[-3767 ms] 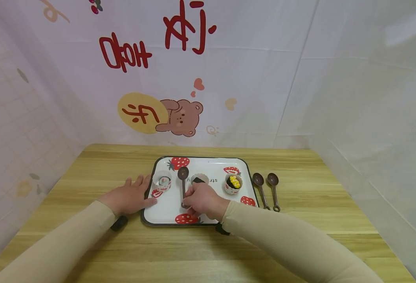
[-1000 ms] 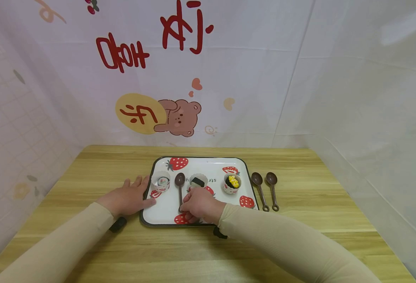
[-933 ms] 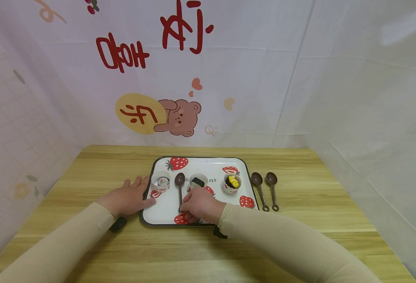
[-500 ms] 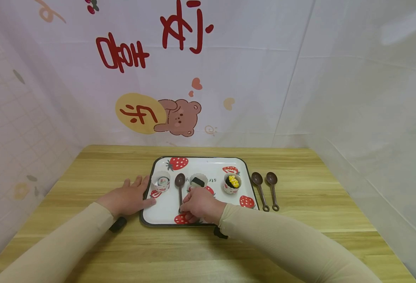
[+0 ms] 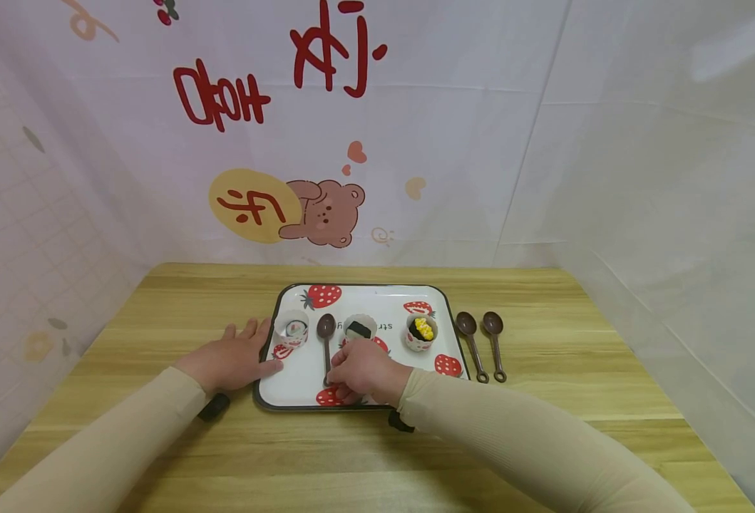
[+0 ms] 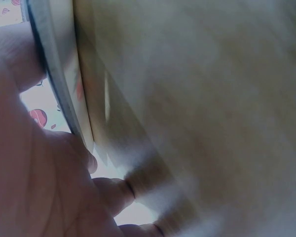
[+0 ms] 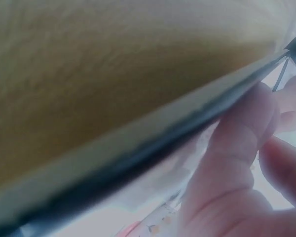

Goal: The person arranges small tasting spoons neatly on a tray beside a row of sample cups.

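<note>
Head view, largest first: wooden table, with a white strawberry-print tray at centre. On the tray, three paper cups in a row: left cup, middle cup with a dark filling, right cup with a yellow topping. Between left and middle cups, a brown spoon, bowl far, handle running near. Off the tray, on the table just to its right, two more brown spoons side by side.

Left hand: flat, fingers straight, palm on the table, thumb pressing the tray's left rim. Right hand: fingers curled at the near end of the spoon handle, apparently pinching it; exact contact blurred in the right wrist view.

For the step in hand, by judgement: keep steady pressure on the left rim to stop the tray sliding. Pinch the handle low, near its end, and keep the spoon parallel to the tray's side edges. Leave clearance on both sides, since a sideways swing of the bowl could tip either light paper cup. Release straight upward, without dragging the handle.
</note>
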A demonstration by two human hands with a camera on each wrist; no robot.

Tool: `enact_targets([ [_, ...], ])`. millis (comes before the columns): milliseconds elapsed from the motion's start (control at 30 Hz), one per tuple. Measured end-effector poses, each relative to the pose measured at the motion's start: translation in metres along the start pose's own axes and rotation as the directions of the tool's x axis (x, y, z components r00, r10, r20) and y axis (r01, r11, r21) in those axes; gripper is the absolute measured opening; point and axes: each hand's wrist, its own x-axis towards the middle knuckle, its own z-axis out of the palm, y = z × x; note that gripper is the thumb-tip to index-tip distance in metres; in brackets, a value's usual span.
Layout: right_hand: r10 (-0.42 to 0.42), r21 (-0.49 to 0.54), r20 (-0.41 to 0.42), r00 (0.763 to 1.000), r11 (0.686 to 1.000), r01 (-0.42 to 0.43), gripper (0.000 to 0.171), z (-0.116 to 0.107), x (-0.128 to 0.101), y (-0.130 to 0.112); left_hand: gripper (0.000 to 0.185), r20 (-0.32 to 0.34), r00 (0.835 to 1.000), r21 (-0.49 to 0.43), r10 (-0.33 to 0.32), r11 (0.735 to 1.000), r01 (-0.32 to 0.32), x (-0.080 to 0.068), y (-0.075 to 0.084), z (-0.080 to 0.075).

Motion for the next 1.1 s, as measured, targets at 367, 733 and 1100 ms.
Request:
enact_targets([
  [367,-0.003,0.005,0.004,1.000,1.000,0.003,0.024,-0.003,-0.002,0.000,0.103,-0.013,1.000,0.003,0.011,1.000,-0.011,0.001,-0.001,0.000],
  [733,-0.024,-0.052,0.000,1.000,0.998,0.024,0.029,-0.005,-0.007,-0.001,0.103,-0.001,1.000,0.005,0.007,1.000,-0.007,-0.001,0.000,-0.001],
  [1100,-0.143,-0.259,-0.001,0.990,0.956,0.138,0.033,-0.029,-0.025,-0.005,0.105,-0.007,1.000,0.015,0.009,1.000,-0.009,0.001,-0.001,0.001],
])
